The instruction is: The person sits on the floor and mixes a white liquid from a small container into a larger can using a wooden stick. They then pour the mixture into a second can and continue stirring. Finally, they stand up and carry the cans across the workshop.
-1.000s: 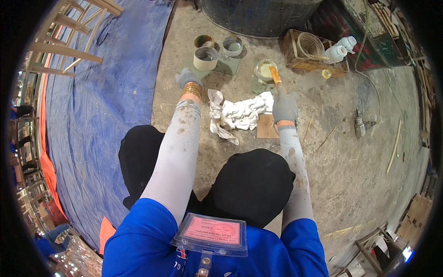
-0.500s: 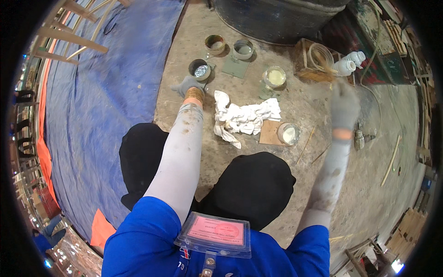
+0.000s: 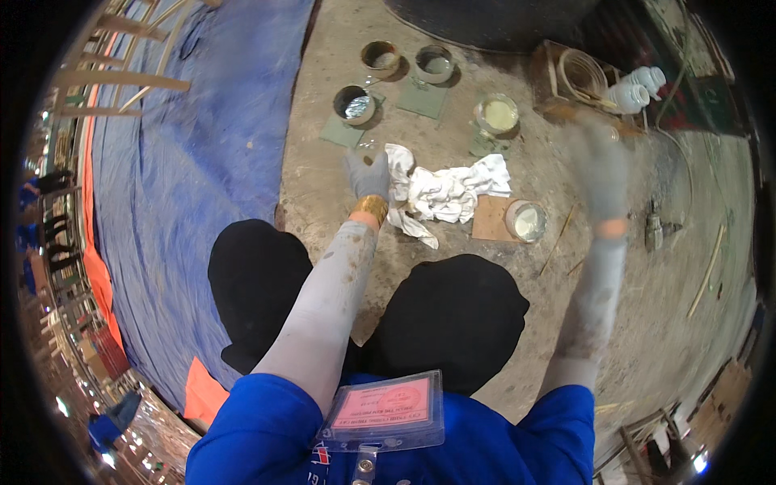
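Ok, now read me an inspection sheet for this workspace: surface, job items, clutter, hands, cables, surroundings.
Surface: stained concrete floor, blue tarp at left.
Job items: five round containers, one at the brown board's right edge; crumpled white cloth.
Clutter: loose sticks at right, white bottles by the wooden crate.
Hands: gloved left hand open beside the cloth, contact unclear; right hand blurred, grip unclear.
Cables: thin hose curving near a metal tool.
Surroundings: dark drum ahead, wooden frame upper left.

Pass: floor [image 3: 449, 136] between silvery cup [image 3: 353, 105] and cream cup [image 3: 497, 115] | Obstacles: white cloth [image 3: 444, 194] nearer, wooden crate [image 3: 548, 82] right
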A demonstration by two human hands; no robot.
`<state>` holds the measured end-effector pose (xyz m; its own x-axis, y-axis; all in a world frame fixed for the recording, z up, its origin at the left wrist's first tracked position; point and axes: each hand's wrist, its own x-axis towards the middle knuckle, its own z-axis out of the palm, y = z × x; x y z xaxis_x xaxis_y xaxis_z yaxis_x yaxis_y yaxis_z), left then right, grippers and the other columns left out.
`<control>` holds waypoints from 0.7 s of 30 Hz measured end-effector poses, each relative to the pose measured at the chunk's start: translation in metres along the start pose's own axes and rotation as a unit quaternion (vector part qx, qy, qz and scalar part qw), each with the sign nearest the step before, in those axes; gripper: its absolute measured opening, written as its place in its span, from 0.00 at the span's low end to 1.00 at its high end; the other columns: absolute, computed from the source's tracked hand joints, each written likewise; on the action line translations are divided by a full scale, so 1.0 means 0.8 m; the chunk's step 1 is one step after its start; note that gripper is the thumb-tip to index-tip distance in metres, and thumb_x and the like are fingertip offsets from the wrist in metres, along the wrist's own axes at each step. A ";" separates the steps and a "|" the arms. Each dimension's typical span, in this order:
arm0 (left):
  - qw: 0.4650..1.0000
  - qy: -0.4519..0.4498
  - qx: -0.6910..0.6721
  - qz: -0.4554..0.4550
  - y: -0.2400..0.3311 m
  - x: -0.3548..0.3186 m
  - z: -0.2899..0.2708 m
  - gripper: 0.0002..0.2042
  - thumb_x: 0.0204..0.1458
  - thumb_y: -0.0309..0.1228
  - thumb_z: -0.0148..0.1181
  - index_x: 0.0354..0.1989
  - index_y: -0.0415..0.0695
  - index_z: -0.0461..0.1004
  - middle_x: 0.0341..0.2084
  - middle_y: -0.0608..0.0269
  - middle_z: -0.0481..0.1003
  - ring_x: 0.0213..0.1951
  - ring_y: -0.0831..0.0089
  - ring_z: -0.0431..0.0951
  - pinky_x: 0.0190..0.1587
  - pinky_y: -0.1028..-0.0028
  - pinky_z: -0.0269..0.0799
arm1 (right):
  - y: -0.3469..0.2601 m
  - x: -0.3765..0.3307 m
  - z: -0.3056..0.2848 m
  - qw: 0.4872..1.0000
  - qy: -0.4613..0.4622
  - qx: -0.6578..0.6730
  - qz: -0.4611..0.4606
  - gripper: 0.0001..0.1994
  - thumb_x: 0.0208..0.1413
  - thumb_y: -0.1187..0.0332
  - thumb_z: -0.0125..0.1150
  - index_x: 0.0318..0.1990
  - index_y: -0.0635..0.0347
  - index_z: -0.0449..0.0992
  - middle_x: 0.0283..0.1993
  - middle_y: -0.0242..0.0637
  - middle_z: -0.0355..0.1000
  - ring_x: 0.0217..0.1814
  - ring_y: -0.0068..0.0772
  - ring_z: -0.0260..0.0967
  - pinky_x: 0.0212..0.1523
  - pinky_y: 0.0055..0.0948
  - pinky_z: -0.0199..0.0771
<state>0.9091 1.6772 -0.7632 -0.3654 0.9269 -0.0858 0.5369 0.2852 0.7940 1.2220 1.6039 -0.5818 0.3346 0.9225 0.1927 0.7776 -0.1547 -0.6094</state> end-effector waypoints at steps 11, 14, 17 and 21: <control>0.982 -0.181 0.049 -0.014 0.025 -0.054 0.035 0.27 0.40 0.43 0.59 0.46 0.36 0.67 0.41 0.42 0.69 0.44 0.57 0.69 0.47 0.66 0.64 | 0.001 -0.151 0.224 0.988 -0.145 0.040 0.039 0.28 0.46 0.62 0.54 0.55 0.64 0.60 0.57 0.53 0.56 0.56 0.53 0.57 0.54 0.39 0.61; 0.942 0.039 0.211 0.258 0.046 -0.049 0.025 0.23 0.41 0.38 0.58 0.47 0.41 0.68 0.38 0.46 0.69 0.45 0.54 0.67 0.50 0.64 0.61 | -0.019 -0.168 0.188 0.954 -0.235 0.185 0.024 0.25 0.45 0.62 0.54 0.53 0.60 0.64 0.58 0.51 0.56 0.55 0.51 0.59 0.52 0.39 0.62; 0.933 -0.160 0.085 0.312 0.069 -0.064 0.036 0.21 0.42 0.35 0.57 0.45 0.41 0.68 0.40 0.46 0.69 0.46 0.52 0.67 0.51 0.64 0.61 | 0.000 -0.215 0.154 0.964 -0.123 0.204 0.119 0.13 0.45 0.64 0.55 0.38 0.60 0.73 0.41 0.46 0.69 0.41 0.46 0.68 0.42 0.37 0.67; 0.822 -0.396 0.070 0.403 0.071 -0.118 0.061 0.25 0.40 0.34 0.60 0.49 0.38 0.65 0.46 0.46 0.66 0.50 0.54 0.65 0.52 0.66 0.61 | 0.063 -0.278 0.104 0.950 0.041 0.040 0.306 0.09 0.47 0.67 0.57 0.31 0.64 0.73 0.31 0.45 0.72 0.30 0.40 0.69 0.32 0.30 0.69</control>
<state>1.0110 1.6179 -0.7390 0.7315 0.6814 0.0259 0.4641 -0.5254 0.7131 1.1428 1.4206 -0.7196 0.7546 0.6365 -0.1596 0.3813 -0.6233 -0.6827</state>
